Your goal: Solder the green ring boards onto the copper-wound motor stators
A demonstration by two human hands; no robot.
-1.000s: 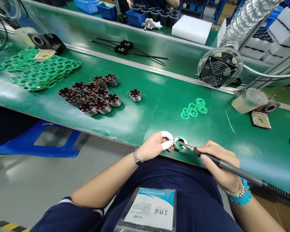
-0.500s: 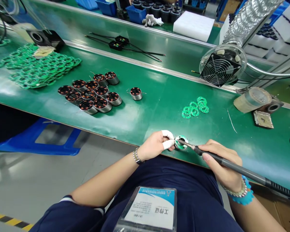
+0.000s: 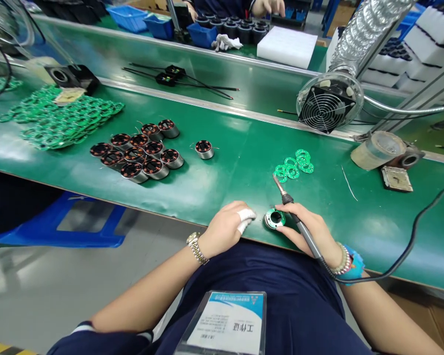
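My right hand (image 3: 311,227) is closed round a soldering iron (image 3: 305,232), whose metal tip points up and away over the bench. Its thumb and a finger also grip a round motor stator (image 3: 268,224) topped by a green ring circuit board (image 3: 269,215) at the bench's near edge. Just left of the stator, apart from it, my left hand (image 3: 227,222) rests on the bench with fingers pinched together. White covers wrap its thumb and a fingertip; anything between them is too small to make out. Several loose green ring boards (image 3: 291,168) lie beyond the iron's tip.
Several copper-wound stators (image 3: 133,155) stand to the left, with a single stator (image 3: 204,149) beside them. Farther left is a pile of green ring boards (image 3: 66,118). A fume fan (image 3: 327,106) hangs at right, near a jar (image 3: 377,149). Another person's hand (image 3: 268,7) shows across the bench.
The iron's tip has swung off the stator and now points away. My right hand has moved left to grip the stator, while my left hand has let go and drawn back slightly left.
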